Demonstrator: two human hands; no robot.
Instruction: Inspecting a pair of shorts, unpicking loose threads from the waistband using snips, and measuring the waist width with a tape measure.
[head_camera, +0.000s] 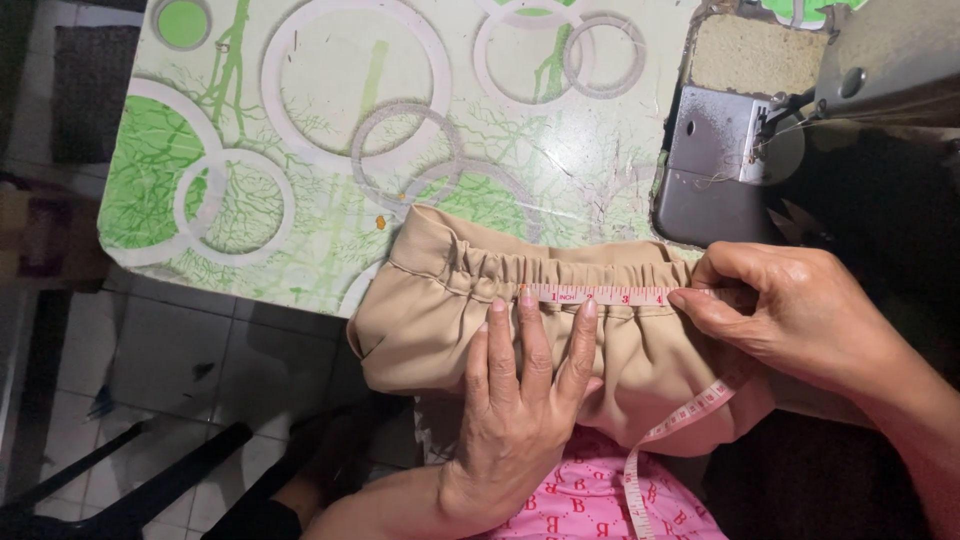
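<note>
Measuring in progress: a pink flexible measuring tape (610, 296) lies flat along the gathered elastic waistband of a beige fabric garment (470, 310). Garment sits at the near edge of the counter (300, 130), which is covered w/ a green-and-white circle-patterned vinyl sheet; lower part of garment hangs off the edge toward the person's lap.

Left hand (520, 400): flat, palm down on the garment, fingers extended and slightly spread. Fingertips (527, 297) press at the tape's start end, holding it against the waistband. Not gripping, hand is open and pressing.

Right hand (790, 310): fingers curled, thumb and forefinger pinched together on the tape at the waistband's right end. Tape runs taut between both hands. Slack remainder of tape drops from under the right hand, curving down across the garment and over pink patterned cloth (590, 495) on the lap.

Hands well apart, one at each end of the measured span.

Adjacent: grey metal sewing machine (740, 150) at upper right of counter, just beyond the waistband, thread visible near its needle area. Tiled floor (180, 360) below counter at left.
</note>
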